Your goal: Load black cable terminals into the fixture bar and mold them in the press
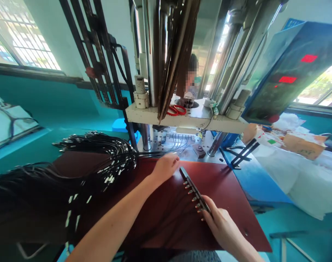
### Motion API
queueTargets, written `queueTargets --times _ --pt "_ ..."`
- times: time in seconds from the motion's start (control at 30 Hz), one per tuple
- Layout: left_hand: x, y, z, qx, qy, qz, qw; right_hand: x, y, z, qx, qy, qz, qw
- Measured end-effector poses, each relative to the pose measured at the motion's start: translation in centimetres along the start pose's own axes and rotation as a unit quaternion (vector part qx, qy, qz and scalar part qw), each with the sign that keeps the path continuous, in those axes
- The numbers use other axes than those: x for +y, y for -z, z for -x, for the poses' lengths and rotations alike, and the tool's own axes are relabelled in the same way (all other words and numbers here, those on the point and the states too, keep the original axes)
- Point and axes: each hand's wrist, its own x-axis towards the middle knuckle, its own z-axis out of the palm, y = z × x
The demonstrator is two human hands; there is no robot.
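Observation:
My right hand (219,218) grips the near end of a dark metal bar (194,191) that has several small connectors along its left side. The bar lies slantwise over the reddish-brown board (223,185). My left hand (166,167) is at the board's back edge, in front of the press, with its fingers curled near thin black cables (152,154). What those fingers hold, if anything, is too small to make out. Behind them, several cables run into a metal mold (179,139) under the press plate.
Big bundles of black cables (119,153) lie at the left. The press plate (155,115) carries red-handled scissors (177,110). A blue control box (283,72) stands at the right, above plastic bags (299,174). A person is partly visible behind the press.

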Motion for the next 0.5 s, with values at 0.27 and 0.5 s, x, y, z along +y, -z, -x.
queueTargets --times 0.27,0.5 --pt "-3.6 -0.8 0.2 0.127 0.095 -0.255 0.954 0.1 1.0 -1.6 -0.089 0.113 0.33 0.933" --pt "-3.7 -2.5 0.4 0.096 0.102 -0.259 0.956 -2.2 7.6 -17.1 0.017 0.014 0.181 0.983"
